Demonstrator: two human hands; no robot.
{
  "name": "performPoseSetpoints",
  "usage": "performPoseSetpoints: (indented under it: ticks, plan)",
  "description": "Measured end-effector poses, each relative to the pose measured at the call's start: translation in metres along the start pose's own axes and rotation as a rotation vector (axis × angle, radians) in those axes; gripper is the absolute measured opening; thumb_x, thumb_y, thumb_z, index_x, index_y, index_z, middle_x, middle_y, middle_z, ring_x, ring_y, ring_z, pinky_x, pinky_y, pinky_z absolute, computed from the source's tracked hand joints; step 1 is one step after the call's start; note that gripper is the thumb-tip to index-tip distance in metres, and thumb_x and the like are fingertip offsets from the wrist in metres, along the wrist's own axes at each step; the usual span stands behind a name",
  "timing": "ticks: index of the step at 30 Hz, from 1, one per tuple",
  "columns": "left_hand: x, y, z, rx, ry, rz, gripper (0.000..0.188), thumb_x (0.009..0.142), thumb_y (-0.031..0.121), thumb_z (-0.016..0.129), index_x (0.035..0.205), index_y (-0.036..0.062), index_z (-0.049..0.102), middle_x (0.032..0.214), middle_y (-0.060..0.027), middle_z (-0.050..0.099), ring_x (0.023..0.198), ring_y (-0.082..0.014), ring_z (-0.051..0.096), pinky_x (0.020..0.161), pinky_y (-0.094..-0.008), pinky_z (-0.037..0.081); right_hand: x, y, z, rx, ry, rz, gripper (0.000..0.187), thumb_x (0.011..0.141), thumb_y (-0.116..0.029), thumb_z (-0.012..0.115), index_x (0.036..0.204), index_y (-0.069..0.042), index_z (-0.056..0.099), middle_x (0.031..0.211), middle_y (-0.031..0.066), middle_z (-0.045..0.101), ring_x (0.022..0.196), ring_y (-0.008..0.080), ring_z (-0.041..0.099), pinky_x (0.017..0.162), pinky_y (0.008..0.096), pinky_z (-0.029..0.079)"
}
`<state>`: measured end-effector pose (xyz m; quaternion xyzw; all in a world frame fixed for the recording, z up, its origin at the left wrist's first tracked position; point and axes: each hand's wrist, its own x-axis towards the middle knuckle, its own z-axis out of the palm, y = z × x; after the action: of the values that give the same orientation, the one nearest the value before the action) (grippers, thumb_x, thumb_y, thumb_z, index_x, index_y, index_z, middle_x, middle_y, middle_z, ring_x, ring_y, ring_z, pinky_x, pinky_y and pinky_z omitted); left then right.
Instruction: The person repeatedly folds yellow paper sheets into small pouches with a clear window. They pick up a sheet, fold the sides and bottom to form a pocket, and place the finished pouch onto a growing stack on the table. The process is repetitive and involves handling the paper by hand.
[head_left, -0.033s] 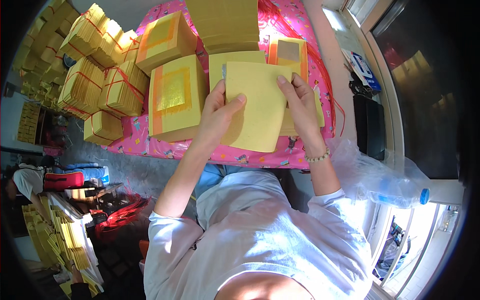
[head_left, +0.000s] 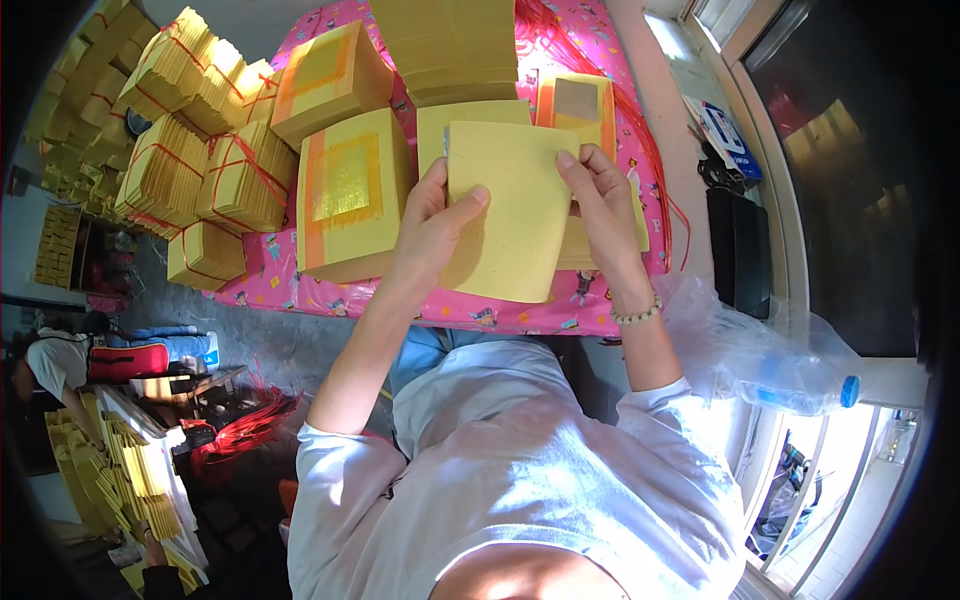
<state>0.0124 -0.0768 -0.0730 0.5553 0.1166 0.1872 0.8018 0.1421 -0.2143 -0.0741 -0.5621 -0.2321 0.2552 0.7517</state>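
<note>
Between my two hands a plain yellow paper sheet [head_left: 515, 220] is held up, slightly curved; whether it is one sheet or a thin stack I cannot tell. My left hand [head_left: 437, 220] pinches its left edge, thumb on the front face. At the upper right edge, my right hand [head_left: 600, 200] grips it with thumb in front and fingers behind. A beaded bracelet [head_left: 637, 312] circles my right wrist. Behind the sheet lies a yellow paper stack [head_left: 475, 112], mostly hidden. To its left stands a tall yellow paper block [head_left: 350, 195] with a shiny gold square and an orange border.
A pink patterned cover [head_left: 400, 312] lies over the table. Red-tied yellow paper bundles [head_left: 160, 175] are piled at the left. Red strips [head_left: 545, 40] trail along the far right. A clear plastic bag [head_left: 700, 340] and a bottle [head_left: 800, 388] are at the right. Lower left, another person [head_left: 60, 360] bends over papers.
</note>
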Motion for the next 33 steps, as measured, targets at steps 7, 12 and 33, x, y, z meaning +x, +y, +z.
performPoseSetpoints:
  ticks: [7, 12, 33]
  plan:
    - [-0.003, 0.003, -0.005, 0.055, -0.017, -0.062, 0.037, 0.089, 0.002, 0.055, 0.126, 0.0004, 0.047, 0.119, -0.0095, 0.060, 0.108, -0.0141, 0.058, 0.092, -0.0283, 0.045, -0.007, 0.008, -0.013, -0.095, -0.027, -0.015, 0.014, 0.093, -0.018, 0.062, 0.089, -0.005, 0.060, 0.072, -0.0027, 0.061, 0.065, 0.0015, 0.056, 0.056, 0.0181, 0.046]
    - [-0.005, 0.003, -0.006, 0.035, -0.026, -0.037, 0.039, 0.091, 0.005, 0.056, 0.128, 0.0006, 0.046, 0.120, -0.0097, 0.059, 0.109, -0.0149, 0.058, 0.094, -0.0293, 0.044, -0.031, 0.015, -0.009, -0.190, -0.170, 0.073, 0.021, 0.092, -0.017, 0.064, 0.103, 0.000, 0.065, 0.079, -0.0003, 0.066, 0.069, 0.0033, 0.059, 0.059, 0.0191, 0.048]
    - [-0.010, 0.005, 0.009, 0.114, -0.020, 0.079, 0.038, 0.093, 0.006, 0.055, 0.129, 0.0018, 0.044, 0.123, -0.0073, 0.057, 0.112, -0.0125, 0.053, 0.096, -0.0279, 0.041, -0.066, 0.023, -0.013, -0.042, -0.213, 0.159, 0.021, 0.090, -0.010, 0.064, 0.107, 0.003, 0.065, 0.092, 0.0052, 0.069, 0.081, 0.0072, 0.063, 0.070, 0.0227, 0.053]
